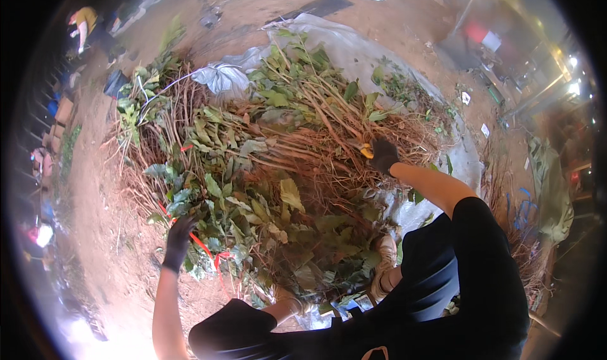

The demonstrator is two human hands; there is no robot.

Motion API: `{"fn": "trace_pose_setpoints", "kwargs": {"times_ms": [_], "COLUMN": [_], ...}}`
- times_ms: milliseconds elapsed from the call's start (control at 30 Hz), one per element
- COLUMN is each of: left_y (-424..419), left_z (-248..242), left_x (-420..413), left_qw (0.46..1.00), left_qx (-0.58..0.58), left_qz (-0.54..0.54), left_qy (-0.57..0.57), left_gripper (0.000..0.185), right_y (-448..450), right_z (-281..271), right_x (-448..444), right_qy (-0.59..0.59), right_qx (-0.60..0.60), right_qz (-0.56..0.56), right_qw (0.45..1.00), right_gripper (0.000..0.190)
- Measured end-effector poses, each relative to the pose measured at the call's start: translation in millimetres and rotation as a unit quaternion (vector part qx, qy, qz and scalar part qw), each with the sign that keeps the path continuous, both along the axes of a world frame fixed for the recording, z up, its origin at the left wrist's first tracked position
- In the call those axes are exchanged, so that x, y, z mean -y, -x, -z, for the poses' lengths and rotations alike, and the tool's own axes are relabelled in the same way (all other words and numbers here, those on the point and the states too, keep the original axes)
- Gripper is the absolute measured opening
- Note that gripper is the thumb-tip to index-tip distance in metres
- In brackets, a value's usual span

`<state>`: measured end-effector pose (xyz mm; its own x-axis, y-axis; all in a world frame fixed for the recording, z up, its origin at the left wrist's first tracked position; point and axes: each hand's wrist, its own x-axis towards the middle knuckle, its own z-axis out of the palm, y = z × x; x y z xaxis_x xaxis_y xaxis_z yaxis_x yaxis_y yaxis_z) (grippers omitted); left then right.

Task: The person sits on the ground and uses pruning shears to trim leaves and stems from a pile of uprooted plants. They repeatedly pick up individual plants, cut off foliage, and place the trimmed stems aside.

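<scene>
My right hand (383, 155), in a dark glove, grips a small tool with a yellow handle (366, 150); its working end is not clear, so I cannot tell its kind. It is over the root ends of leafy woody stems (327, 108). My left hand (179, 240), gloved too, is at the lower left edge of the pile of leafy cuttings (265, 217), against the leaves. A red ribbon (203, 244) passes by it and trails over the foliage. Leaves hide part of the left fingers, so their grip is unclear.
A pale plastic sheet (341, 37) lies under the pile's far side. One bundle (189, 92) of stems stands at the left beside a gathered white plastic bag (222, 77). Another person (86, 23) bends over at the far left. A green cloth (552, 189) hangs on the right.
</scene>
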<state>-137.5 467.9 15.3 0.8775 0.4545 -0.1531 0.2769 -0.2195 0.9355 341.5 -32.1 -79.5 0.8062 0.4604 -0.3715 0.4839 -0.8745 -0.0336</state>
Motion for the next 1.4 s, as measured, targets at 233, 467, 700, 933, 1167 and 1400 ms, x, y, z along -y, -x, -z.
{"fn": "trace_pose_setpoints", "kwargs": {"times_ms": [233, 467, 700, 933, 1167, 1400], "left_y": [-315, -404, -354, -320, -295, -241], "left_z": [68, 111, 120, 122, 73, -26], "left_x": [239, 351, 316, 290, 317, 354], "left_qw": [0.957, 0.807, 0.961, 0.829, 0.830, 0.919], "left_qx": [-0.078, 0.098, 0.057, 0.074, 0.090, 0.022], "left_qz": [0.208, 0.106, 0.185, 0.127, -0.001, -0.057], "left_qy": [0.188, 0.572, 0.197, 0.540, 0.551, 0.390], "left_gripper": [0.061, 0.064, 0.035, 0.037, 0.055, 0.058], "right_y": [-15, 32, 100, 96, 106, 124], "right_z": [-23, -99, -113, -110, -166, -171], "right_x": [27, 16, 16, 22, 35, 48], "right_qy": [-0.178, -0.225, -0.391, -0.480, -0.395, -0.298], "right_qx": [-0.020, -0.065, -0.201, -0.379, -0.207, 0.019], "right_qz": [0.061, 0.073, -0.036, 0.217, 0.152, -0.001], "right_qw": [0.982, 0.970, 0.897, 0.761, 0.882, 0.954], "right_gripper": [0.047, 0.038, 0.049, 0.042, 0.042, 0.046]}}
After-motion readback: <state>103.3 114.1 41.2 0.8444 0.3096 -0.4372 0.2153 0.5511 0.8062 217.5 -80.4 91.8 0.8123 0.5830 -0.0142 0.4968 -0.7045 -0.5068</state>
